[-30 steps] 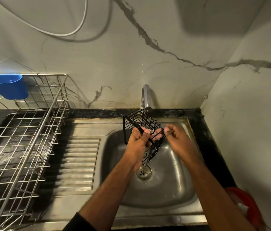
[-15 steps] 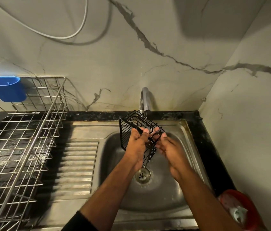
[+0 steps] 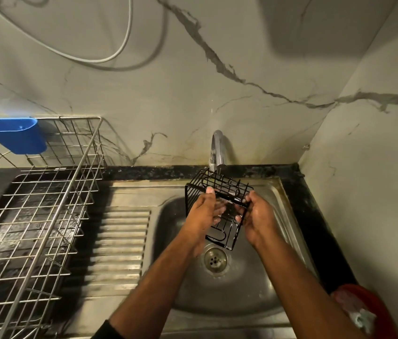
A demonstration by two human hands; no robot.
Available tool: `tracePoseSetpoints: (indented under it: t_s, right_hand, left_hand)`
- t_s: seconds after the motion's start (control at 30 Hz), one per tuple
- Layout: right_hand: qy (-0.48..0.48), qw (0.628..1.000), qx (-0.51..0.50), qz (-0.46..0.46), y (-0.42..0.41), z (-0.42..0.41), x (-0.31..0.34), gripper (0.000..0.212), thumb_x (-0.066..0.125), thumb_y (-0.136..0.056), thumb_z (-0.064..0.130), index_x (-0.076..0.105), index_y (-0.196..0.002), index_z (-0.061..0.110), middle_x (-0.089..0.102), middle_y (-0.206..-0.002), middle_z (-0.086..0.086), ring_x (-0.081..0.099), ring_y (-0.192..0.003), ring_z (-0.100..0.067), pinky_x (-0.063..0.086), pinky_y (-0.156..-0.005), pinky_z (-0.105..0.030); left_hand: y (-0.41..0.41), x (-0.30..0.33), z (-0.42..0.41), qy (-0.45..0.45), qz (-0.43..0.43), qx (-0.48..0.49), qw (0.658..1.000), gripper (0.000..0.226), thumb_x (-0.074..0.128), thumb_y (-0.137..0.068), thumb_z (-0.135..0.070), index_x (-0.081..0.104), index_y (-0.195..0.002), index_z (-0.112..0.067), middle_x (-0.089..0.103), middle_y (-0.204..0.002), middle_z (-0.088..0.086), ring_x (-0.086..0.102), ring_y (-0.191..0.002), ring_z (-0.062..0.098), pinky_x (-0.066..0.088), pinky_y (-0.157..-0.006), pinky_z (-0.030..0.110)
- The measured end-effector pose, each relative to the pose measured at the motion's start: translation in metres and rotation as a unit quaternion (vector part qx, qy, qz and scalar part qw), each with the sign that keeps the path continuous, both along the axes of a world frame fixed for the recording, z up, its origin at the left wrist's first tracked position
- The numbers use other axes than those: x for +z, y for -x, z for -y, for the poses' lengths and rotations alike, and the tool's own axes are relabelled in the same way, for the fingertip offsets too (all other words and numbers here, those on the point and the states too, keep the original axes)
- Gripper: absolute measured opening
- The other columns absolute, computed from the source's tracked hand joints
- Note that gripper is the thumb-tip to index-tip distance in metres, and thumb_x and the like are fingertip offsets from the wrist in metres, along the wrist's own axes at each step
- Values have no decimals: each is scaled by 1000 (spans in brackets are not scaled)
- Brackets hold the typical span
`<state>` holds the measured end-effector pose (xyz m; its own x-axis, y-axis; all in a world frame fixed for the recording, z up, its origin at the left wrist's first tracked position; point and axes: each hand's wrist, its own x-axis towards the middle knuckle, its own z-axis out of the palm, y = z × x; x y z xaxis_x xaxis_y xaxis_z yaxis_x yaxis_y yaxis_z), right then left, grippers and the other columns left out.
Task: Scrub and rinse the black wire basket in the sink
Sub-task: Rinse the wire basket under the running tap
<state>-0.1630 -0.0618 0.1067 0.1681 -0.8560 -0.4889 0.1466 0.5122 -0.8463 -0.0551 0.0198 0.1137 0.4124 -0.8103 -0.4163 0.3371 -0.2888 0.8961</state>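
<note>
Holding the basket (image 3: 220, 211) tilted over the sink (image 3: 276, 192), w/ its top just under the tap (image 3: 217, 152). Left hand (image 3: 203, 211) is curling round its left side, right hand (image 3: 256, 216) is gripping the right edge. Prob. mid-rinse; next it's needing turning under the tap. No writing is showing.

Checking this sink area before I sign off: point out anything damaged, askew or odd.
Nothing looks broken or spilled. The black wire basket is tilted, but only because both hands, left hand and right hand, hold it under the tap over the sink. The dark lines on the wall look like marble veining rather than cracks.
</note>
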Motion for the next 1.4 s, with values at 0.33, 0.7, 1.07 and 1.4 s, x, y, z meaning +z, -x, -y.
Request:
tracePoseSetpoints:
  t_s: [0.33,0.7,1.07,1.4]
  right_hand:
    - [-9,999,25,18,-6,14,3,26,49,-99,25,55,-74,21,59,-86,-2,57,-75,-19,44,-71,-39]
    - [5,998,59,-17,-7,22,-5,27,51,-98,29,55,-74,20,62,-83,-3,61,-76,-19,44,-68,-38]
    - [125,987,70,-69,-4,25,-9,23,52,-101,32,64,-87,18,67,-88,-5,65,-87,-24,50,-72,-34]
    - [179,972,103,-109,-3,21,-15,29,48,-103,33,67,-87,18,71,-87,-3,67,-91,-23,51,-78,-36]
  left_hand:
    - [-34,-4,-3,44,-157,123,979,54,37,-105,-52,56,-133,-10,75,-118,11,71,-112,28,54,-89,40]
    - [-35,-4,1,111,-206,89,968,45,39,-106,-47,58,-128,-12,70,-128,17,67,-116,30,51,-101,42]
    - [-29,-13,0,112,-220,107,963,35,34,-110,-28,65,-112,-12,73,-120,19,74,-104,25,59,-84,35]
    - [-27,-9,-7,114,-210,115,964,28,38,-110,-21,62,-112,-7,74,-117,19,75,-91,22,60,-87,37]
